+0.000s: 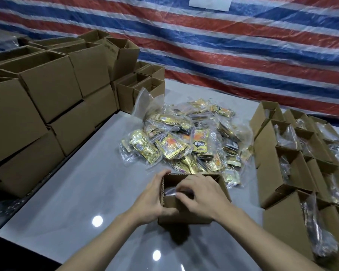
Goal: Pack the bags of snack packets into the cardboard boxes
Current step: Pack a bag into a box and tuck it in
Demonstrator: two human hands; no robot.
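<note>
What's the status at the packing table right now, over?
Left hand grips box. Right hand pushes a bag down inside it. Bag pile waits behind; nothing blocking.

Open box (192, 200): brown corrugated cardboard, matt; fluting exposed along the cut rim. Stacked boxes (47, 90) and filled boxes (293, 173): same matt brown cardboard. Bags (184, 141): clear thin plastic film, crinkled and shiny. Snack packets (171, 148): glossy gold foil-like wrap with printed panels. Table (71, 192): smooth grey surface, highly glossy, lamp reflections shown. Backdrop (242, 51): striped red, white and blue woven plastic sheeting, slight sheen, creased.
</note>
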